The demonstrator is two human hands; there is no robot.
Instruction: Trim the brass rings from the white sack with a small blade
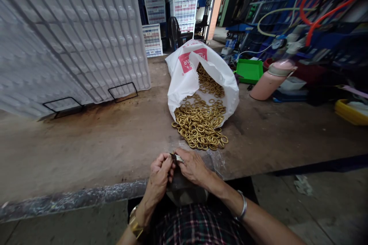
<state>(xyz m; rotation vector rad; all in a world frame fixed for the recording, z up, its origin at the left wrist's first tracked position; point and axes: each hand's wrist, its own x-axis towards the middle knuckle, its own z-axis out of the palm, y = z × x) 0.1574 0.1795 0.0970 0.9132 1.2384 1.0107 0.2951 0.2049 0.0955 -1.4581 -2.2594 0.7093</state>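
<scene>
My left hand (161, 170) and my right hand (194, 165) meet at the table's front edge, fingers closed. Between them is a small dark piece (173, 157), pinched by my left fingers. A short pale, shiny object (179, 159) lies under my right thumb and forefinger; what it is cannot be made out. Just beyond my hands, brass-coloured rings (201, 132) spill in a heap from the mouth of a white sack (231, 92) lying on its side. More rings show inside the sack.
Tall white ribbed trays (115, 26) stand on the left behind thin black wire stands (123, 91). At the right are a green tray (249, 71), a pink bottle (266, 84) and a yellow tray (349, 113). White crates (185, 0) are stacked behind the brown table (86, 153).
</scene>
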